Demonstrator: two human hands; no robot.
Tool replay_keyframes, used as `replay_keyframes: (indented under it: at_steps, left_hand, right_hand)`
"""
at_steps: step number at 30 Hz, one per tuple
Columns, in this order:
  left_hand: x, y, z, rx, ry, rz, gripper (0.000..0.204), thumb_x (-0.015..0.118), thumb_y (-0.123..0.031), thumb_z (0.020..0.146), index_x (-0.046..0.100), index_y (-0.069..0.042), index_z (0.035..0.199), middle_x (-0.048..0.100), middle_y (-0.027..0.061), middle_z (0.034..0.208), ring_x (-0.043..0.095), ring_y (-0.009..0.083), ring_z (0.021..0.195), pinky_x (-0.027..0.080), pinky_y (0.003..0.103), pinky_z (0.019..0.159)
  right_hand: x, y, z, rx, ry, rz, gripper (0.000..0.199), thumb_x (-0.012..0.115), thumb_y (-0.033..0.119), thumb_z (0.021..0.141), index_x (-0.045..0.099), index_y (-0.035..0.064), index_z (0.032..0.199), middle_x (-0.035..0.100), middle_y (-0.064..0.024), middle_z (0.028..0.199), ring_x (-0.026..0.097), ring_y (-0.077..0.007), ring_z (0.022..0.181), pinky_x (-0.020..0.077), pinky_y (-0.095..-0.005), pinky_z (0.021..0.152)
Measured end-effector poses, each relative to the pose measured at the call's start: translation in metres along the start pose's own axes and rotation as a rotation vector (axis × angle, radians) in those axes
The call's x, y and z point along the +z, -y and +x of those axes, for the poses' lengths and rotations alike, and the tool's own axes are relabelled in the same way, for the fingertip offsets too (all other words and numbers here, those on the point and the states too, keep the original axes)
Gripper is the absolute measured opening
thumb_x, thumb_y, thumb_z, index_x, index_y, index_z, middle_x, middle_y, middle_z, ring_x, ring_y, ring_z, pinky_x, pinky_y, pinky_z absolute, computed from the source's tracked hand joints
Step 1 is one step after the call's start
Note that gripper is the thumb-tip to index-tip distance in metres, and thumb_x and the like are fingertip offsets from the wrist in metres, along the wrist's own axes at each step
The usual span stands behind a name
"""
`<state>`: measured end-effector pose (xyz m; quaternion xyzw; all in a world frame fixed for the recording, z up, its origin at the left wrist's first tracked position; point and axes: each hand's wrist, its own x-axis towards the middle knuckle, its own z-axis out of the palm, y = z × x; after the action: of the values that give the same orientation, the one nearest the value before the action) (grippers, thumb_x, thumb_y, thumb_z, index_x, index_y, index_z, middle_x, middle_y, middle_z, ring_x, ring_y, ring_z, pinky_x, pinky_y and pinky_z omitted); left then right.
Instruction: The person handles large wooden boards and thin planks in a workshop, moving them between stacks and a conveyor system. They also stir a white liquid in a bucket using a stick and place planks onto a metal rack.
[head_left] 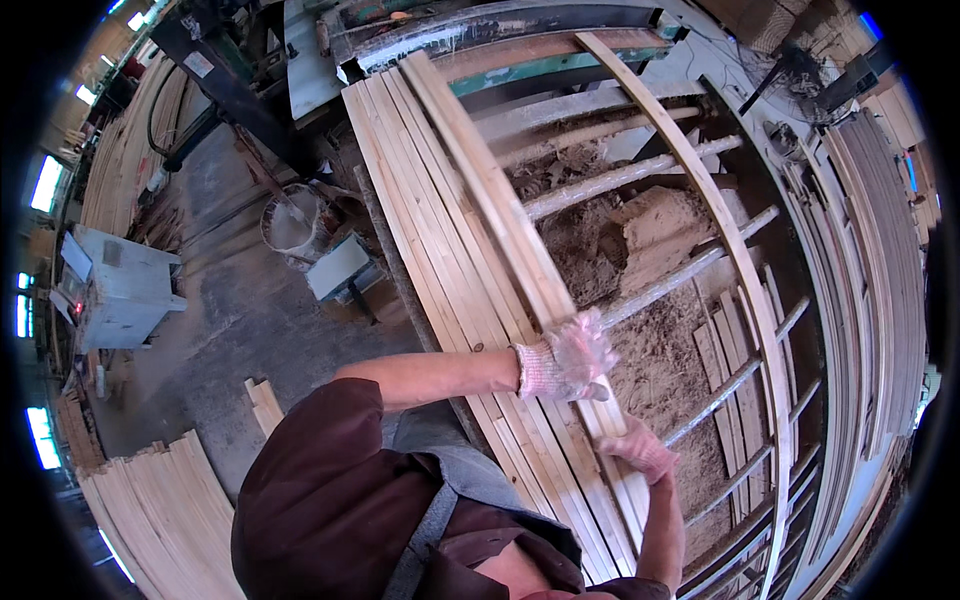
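My left hand (568, 358), in a pink-and-white knit glove, grips a long pale wooden strip (490, 190) that lies on top of a row of several similar strips (420, 230). My right hand (640, 450), also gloved, rests on the near end of the same strip, fingers curled over its edge. The strips lie side by side on a metal roller frame and run away from me toward the far machine. A single loose strip (700, 190) lies apart at the right of the frame.
Metal rollers (640, 170) cross the frame over heaps of sawdust (640, 240). More stacked strips lie at the lower left (160, 510) and along the right wall (880, 260). A grey cabinet (125, 285) and a white bucket (290, 225) stand on the concrete floor at the left.
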<state>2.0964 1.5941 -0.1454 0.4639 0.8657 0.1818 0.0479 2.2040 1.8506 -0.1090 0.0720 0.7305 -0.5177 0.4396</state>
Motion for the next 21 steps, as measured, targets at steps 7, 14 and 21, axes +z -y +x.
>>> replay_keyframes:
  at_steps: [7,14,21]
  left_hand:
    - [-0.019,-0.004,0.002,0.076,-0.215,-0.047,0.064,0.047,-0.065,0.102,0.058,-0.009,0.131,0.067,0.0092,0.123,0.056,0.0288,0.122,0.040,0.050,0.114]
    - [-0.012,0.004,-0.017,0.125,0.246,-0.043,0.061,0.055,-0.064,0.100,0.074,-0.008,0.081,0.069,0.0072,0.073,0.068,0.0292,0.074,0.052,0.044,0.081]
    - [-0.053,-0.017,0.029,0.097,0.768,-0.087,0.087,0.052,-0.083,0.091,0.082,-0.002,0.094,0.076,0.0191,0.081,0.076,0.0374,0.084,0.060,0.052,0.074]
  right_hand:
    - [-0.071,-0.011,0.005,0.112,-0.028,-0.042,0.095,0.092,0.068,0.066,0.069,-0.0038,0.124,0.073,-0.0103,0.100,0.069,-0.0182,0.093,0.0590,-0.0348,0.083]
    - [-0.051,0.012,0.010,0.082,-0.116,-0.062,0.080,0.093,0.038,0.073,0.063,-0.0030,0.136,0.077,-0.0123,0.109,0.072,-0.0192,0.097,0.0587,-0.0349,0.089]
    - [-0.057,0.014,-0.001,0.243,-0.148,-0.063,0.079,0.092,0.035,0.072,0.064,-0.0022,0.135,0.076,-0.0149,0.109,0.073,-0.0219,0.097,0.0588,-0.0351,0.089]
